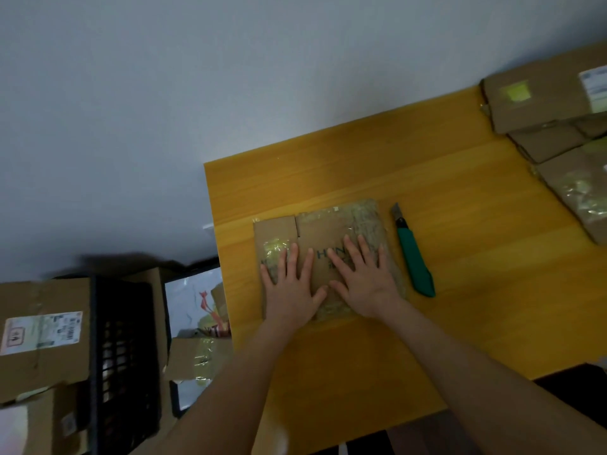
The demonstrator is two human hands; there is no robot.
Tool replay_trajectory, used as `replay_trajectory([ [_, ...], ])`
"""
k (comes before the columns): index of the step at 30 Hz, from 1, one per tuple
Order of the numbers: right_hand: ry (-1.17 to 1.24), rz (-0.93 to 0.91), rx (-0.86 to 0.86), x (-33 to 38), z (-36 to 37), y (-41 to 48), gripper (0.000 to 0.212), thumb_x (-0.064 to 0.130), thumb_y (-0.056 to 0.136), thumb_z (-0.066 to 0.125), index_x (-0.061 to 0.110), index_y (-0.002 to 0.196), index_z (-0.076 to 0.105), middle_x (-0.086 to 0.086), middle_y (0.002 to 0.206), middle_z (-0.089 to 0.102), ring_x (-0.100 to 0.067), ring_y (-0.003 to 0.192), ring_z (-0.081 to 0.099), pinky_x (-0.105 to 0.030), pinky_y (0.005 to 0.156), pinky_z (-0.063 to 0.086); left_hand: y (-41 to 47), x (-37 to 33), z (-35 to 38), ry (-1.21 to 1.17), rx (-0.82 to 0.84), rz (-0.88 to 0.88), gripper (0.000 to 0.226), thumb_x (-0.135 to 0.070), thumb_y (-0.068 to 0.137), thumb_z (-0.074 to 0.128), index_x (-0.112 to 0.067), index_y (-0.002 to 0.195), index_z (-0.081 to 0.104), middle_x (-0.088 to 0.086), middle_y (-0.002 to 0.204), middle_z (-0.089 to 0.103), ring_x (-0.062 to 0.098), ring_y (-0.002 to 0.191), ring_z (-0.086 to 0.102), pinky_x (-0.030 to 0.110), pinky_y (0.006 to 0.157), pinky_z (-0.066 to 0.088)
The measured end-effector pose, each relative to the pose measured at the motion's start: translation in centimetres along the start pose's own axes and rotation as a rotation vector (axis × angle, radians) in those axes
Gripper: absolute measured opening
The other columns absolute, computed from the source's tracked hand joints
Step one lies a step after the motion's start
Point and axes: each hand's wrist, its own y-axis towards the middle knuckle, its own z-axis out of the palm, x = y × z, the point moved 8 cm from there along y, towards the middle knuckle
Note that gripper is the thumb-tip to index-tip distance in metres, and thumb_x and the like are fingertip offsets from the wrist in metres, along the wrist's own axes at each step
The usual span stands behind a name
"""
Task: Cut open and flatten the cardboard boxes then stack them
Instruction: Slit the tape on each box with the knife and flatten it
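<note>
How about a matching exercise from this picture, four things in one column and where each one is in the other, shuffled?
1. flattened box
2. green knife
3. cardboard stack
4. black crate

A. off the table, to its left
B. pressed under the left hand and right hand
C. table's far right corner
D. lying on the table, just right of the flattened box

Pairs: 1-B, 2-D, 3-C, 4-A

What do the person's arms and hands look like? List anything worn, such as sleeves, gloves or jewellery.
The left hand and right hand are bare: no gloves, and no rings show. Both forearms are bare too, with no sleeve, watch or bracelet visible up to the picture's edge.
</note>
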Motion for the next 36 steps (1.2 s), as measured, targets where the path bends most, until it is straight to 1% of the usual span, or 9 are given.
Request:
replay_trajectory([
  [2, 0.062, 0.049, -0.023, -1.0, -2.0, -0.8, 0.063, 0.057, 0.097, 0.025, 0.034, 0.153, 0.006, -0.004, 0.161, -0.008, -0.026, 0.148, -0.009, -0.049, 0.119, 0.002, -0.5, 0.5, -1.4, -0.089, -0.025, -0.032, 0.080, -0.062, 0.094, 0.035, -0.031, 0.154, -0.007, 0.005, 0.161, -0.015, 0.024, 0.149, -0.010, 0.056, 0.117, -0.004],
  [4, 0.172, 0.193, -0.150, -3.3, -3.9, -2.0, 0.064, 0.046, 0.098, 0.042, 0.025, 0.153, 0.015, -0.010, 0.160, 0.007, -0.029, 0.147, 0.009, -0.043, 0.118, 0.016, -1.4, 1.9, -2.9, -0.221, -0.117, -0.161, 0.082, -0.056, 0.093, 0.047, -0.024, 0.155, 0.003, 0.009, 0.162, -0.007, 0.027, 0.149, 0.000, 0.052, 0.120, 0.005],
  [7, 0.267, 0.318, -0.100, -5.3, -3.6, -3.1, 0.074, 0.050, 0.096, 0.044, 0.023, 0.154, 0.006, -0.013, 0.158, 0.012, -0.032, 0.143, 0.020, -0.042, 0.113, 0.029, -2.4, 3.7, -3.2, -0.501, -0.154, -0.363, 0.083, -0.044, 0.092, 0.058, -0.017, 0.154, 0.009, 0.012, 0.160, 0.001, 0.036, 0.144, 0.019, 0.049, 0.115, 0.026],
  [10, 0.267, 0.323, -0.020, -4.2, -2.8, -3.5, 0.079, 0.059, 0.093, 0.044, 0.025, 0.154, 0.007, -0.013, 0.159, 0.009, -0.034, 0.141, 0.020, -0.043, 0.112, 0.028, -2.7, 4.2, -2.7, -0.674, -0.135, -0.443, 0.082, -0.037, 0.091, 0.062, -0.016, 0.153, 0.012, 0.012, 0.159, 0.009, 0.037, 0.136, 0.035, 0.045, 0.104, 0.040],
  [13, 0.245, 0.306, -0.006, -2.9, -2.2, -4.2, 0.072, 0.058, 0.092, 0.046, 0.026, 0.152, 0.020, -0.008, 0.160, 0.007, -0.033, 0.142, 0.018, -0.043, 0.113, 0.026, -3.3, 5.3, -2.1, -0.723, -0.150, -0.546, 0.090, -0.043, 0.085, 0.068, -0.018, 0.153, 0.014, 0.014, 0.152, 0.025, 0.036, 0.135, 0.035, 0.047, 0.106, 0.037],
  [17, 0.281, 0.337, -0.187, -4.2, -4.4, -4.6, 0.042, 0.045, 0.098, 0.040, 0.023, 0.133, 0.049, -0.006, 0.148, 0.033, -0.026, 0.132, 0.033, -0.039, 0.104, 0.038, -3.8, 6.1, -1.9, -0.762, -0.128, -0.651, 0.097, -0.044, 0.080, 0.074, -0.016, 0.152, 0.015, 0.017, 0.147, 0.030, 0.036, 0.136, 0.031, 0.048, 0.109, 0.031],
  [22, 0.416, 0.650, -0.096, -8.7, -2.9, -4.4, 0.053, 0.036, 0.103, 0.034, 0.024, 0.152, 0.018, -0.011, 0.158, 0.011, -0.033, 0.142, 0.017, -0.045, 0.112, 0.025, -3.3, 7.1, -1.3, -0.924, -0.149, -0.776, 0.083, -0.041, 0.079, 0.075, -0.011, 0.143, 0.032, 0.016, 0.140, 0.043, 0.037, 0.130, 0.041, 0.049, 0.107, 0.038],
  [32, 0.507, 0.507, -0.024, -6.9, -3.2, -3.6, 0.053, 0.045, 0.101, 0.034, 0.021, 0.149, 0.029, -0.007, 0.157, 0.022, -0.031, 0.141, 0.024, -0.047, 0.113, 0.028, -4.7, 7.7, -6.7, -1.076, -0.422, -0.688, 0.036, -0.031, 0.096, 0.057, -0.006, 0.119, 0.047, 0.010, 0.107, 0.056, 0.028, 0.096, 0.054, 0.035, 0.080, 0.041],
  [36, 0.815, 0.462, -0.149, -5.4, -7.4, -3.6, 0.069, 0.050, 0.097, 0.043, 0.015, 0.152, 0.020, -0.011, 0.153, 0.029, -0.031, 0.138, 0.032, -0.046, 0.111, 0.033, -4.2, 9.8, -12.9, -1.081, -0.523, -0.565, 0.035, -0.029, 0.096, 0.057, -0.007, 0.121, 0.048, 0.013, 0.115, 0.060, 0.033, 0.106, 0.057, 0.042, 0.091, 0.046],
])
